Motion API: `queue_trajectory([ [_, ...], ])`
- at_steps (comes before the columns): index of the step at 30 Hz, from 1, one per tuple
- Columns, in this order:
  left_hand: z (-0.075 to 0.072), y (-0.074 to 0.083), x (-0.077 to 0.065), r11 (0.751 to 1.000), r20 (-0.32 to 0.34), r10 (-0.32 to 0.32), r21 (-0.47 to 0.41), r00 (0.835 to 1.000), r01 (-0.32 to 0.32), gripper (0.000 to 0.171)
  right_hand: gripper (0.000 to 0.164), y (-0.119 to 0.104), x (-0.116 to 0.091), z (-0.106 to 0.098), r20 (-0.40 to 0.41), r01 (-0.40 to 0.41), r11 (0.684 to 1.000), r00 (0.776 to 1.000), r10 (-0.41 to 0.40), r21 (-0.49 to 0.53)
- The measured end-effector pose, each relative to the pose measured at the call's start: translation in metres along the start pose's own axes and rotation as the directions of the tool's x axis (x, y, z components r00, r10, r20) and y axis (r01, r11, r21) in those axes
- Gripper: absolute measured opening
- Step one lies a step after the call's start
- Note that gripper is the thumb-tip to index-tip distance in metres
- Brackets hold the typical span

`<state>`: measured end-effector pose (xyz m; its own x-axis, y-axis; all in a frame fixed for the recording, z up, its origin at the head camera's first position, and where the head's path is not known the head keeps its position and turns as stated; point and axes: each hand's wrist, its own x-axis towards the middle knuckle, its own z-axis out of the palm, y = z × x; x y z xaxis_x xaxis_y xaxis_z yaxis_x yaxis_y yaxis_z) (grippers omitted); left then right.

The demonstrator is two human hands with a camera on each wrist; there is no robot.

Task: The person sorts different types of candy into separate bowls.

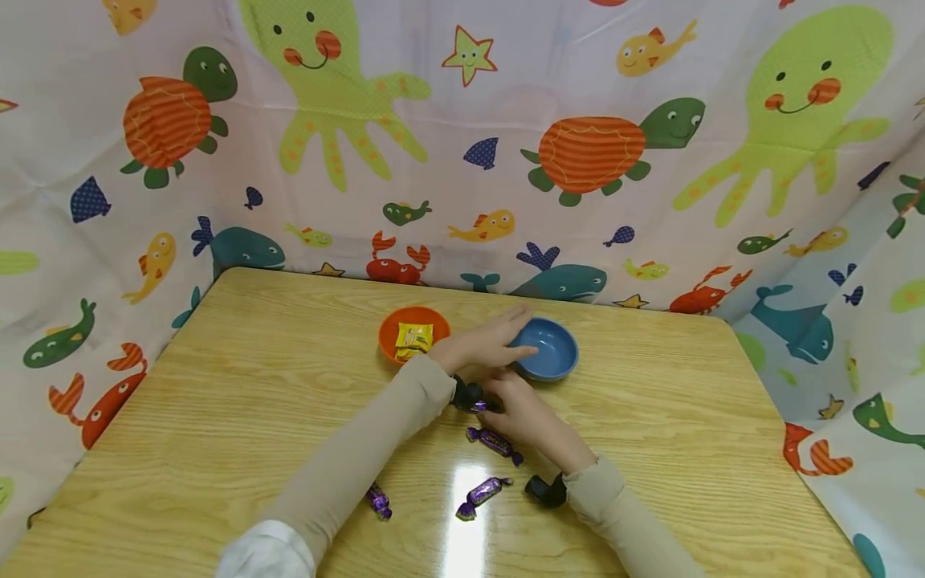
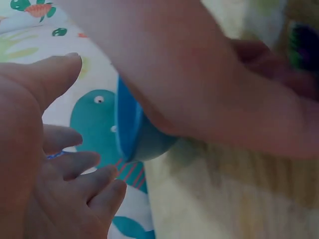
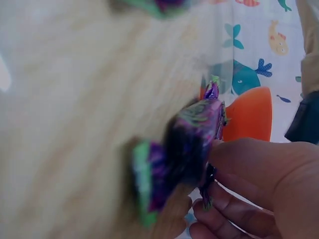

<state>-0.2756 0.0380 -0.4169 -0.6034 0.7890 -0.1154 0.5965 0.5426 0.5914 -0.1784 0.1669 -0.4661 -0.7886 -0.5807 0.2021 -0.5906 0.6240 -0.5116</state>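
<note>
My left hand (image 1: 486, 341) reaches over the near-left side of a blue bowl (image 1: 555, 353), fingers extended and holding nothing. Below the left wrist, my right hand (image 1: 516, 405) pinches a purple-wrapped candy (image 1: 479, 407), mostly hidden behind the fingers and the left wrist band. Thumb and fingers of the right hand (image 3: 259, 184) also show in the right wrist view, close to a twist-wrapped candy (image 3: 192, 137). On the table just below that hand lies another purple candy (image 1: 495, 445). In the left wrist view, the right forearm crosses in front of the blue bowl (image 2: 134, 132).
An orange bowl (image 1: 385, 341) with yellow packets (image 1: 415, 335) stands left of the blue bowl. Two more purple candies lie nearer the front, one candy (image 1: 482, 496) between the arms and one candy (image 1: 378, 502) partly behind the left sleeve. A patterned curtain (image 1: 448, 177) borders the wooden table.
</note>
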Motion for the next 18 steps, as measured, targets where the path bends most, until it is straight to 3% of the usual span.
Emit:
queue_trajectory([
  [6,0.015,-0.007,-0.001,0.998,0.016,-0.034,-0.053,0.999,0.035,0.082,0.013,0.004,-0.015,-0.004,-0.012,-0.001,1.0,1.0,0.001,0.013],
  [13,0.029,-0.012,-0.002,0.999,-0.03,-0.016,-0.042,0.999,0.015,0.08,0.01,0.009,-0.03,-0.015,0.001,0.036,0.999,0.999,-0.036,0.005],
  [18,0.035,-0.017,-0.004,0.995,-0.079,0.002,-0.103,0.997,-0.01,0.079,0.012,0.016,-0.038,-0.02,0.045,0.019,0.999,0.999,-0.02,0.032],
])
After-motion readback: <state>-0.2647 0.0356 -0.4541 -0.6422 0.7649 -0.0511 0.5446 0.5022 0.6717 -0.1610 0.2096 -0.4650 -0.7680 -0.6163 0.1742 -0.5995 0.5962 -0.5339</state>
